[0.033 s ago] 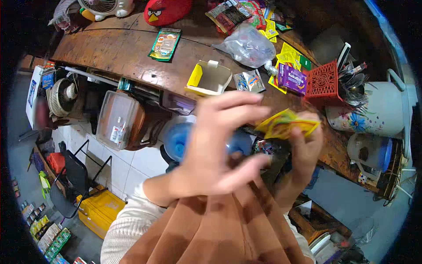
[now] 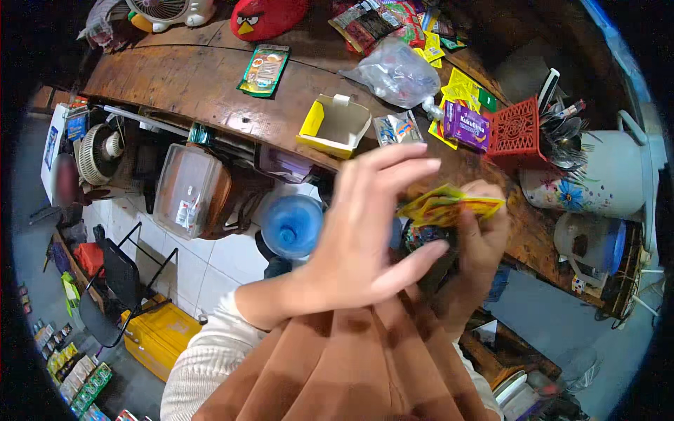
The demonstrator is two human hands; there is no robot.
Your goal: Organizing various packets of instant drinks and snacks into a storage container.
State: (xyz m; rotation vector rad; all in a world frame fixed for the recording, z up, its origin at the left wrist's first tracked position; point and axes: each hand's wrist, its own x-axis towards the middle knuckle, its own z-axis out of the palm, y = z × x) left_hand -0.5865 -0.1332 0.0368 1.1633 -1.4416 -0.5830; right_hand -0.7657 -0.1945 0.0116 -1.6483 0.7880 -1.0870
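Observation:
My right hand point(image 2: 486, 235) grips a small bunch of yellow sachets point(image 2: 435, 208) between thumb and fingers, over the table's front edge. Left of it, my left hand point(image 2: 361, 228) is raised with its fingers stretched and thumb apart, and nothing is in it. Its fingertips are close to the sachets without touching them. Beyond the left hand stands an open yellow box point(image 2: 319, 130) with a pale inside. Beside that box lies a silver-and-blue packet point(image 2: 399, 129).
The wooden table point(image 2: 182, 77) also bears a green-edged pouch point(image 2: 265, 70), a knotted clear plastic bag point(image 2: 397, 70), a purple box point(image 2: 469, 128) and a red basket point(image 2: 516, 133) of cutlery. A white flowered container point(image 2: 597, 172) stands at right. Below is a blue water jug point(image 2: 291, 224).
My left hand has shifted slightly right, toward the sachets. In my right hand the sachets have tilted and now look flatter and more bunched.

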